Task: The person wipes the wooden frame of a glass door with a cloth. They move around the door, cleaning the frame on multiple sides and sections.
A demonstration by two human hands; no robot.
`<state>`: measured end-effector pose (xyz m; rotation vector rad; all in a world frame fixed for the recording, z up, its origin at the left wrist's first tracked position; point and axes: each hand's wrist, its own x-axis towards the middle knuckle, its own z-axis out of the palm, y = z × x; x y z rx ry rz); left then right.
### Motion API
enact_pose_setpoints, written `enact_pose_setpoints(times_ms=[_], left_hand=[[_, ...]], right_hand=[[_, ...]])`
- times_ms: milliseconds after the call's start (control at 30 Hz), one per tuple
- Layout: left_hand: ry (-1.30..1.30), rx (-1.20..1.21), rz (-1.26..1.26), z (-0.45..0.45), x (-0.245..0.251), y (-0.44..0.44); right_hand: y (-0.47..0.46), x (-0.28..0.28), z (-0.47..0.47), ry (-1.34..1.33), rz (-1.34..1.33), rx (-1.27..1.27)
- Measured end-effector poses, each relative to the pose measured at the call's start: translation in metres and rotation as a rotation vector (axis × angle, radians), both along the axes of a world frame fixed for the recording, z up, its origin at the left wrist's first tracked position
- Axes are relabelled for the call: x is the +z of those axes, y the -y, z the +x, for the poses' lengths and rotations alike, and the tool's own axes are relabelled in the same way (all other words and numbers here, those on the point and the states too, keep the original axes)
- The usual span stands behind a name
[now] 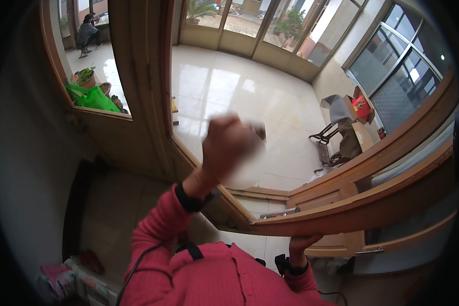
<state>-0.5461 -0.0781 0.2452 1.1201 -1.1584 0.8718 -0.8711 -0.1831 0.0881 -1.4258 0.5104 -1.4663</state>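
Note:
My left hand (229,147) is raised in front of a wooden-framed glazed panel (329,222), fingers curled and badly blurred. A pale, rounded thing (246,179) shows just under this hand and appears held in it; blur hides what it is. Whether the hand touches the glass cannot be told. Lower right, my right hand (304,241) grips the near edge of the wooden frame, with its fingertips partly hidden. Both wrists wear black bands over pink knitted sleeves.
Beyond the frame lies a shiny tiled floor (283,99). A cast-iron treadle stand (323,151) carries cartons and cloths at right. At upper left are a green plastic bag (93,98), flowerpots and a seated person (87,34). Packages (59,281) lie lower left.

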Motion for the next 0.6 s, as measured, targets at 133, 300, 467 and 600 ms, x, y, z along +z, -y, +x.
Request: enact_pose_setpoints(times_ms=[133,300,467,600], left_hand=[[-0.126,0.071,-0.124,0.037,0.068,0.009],[-0.121,0.11,-0.114,-0.011,0.062,0.017],[0.07,0.091,0.025,-0.074,0.008,0.026],[0.117,-0.116,0.305,-0.1,-0.037,0.02]], right_hand=[[-0.001,0.001,-0.001,0.017,0.043,0.077],[-0.003,0.004,-0.001,0.012,-0.023,0.231],[0.001,0.007,0.004,0.049,0.022,0.189],[0.01,0.01,0.013,0.093,0.039,0.1]])
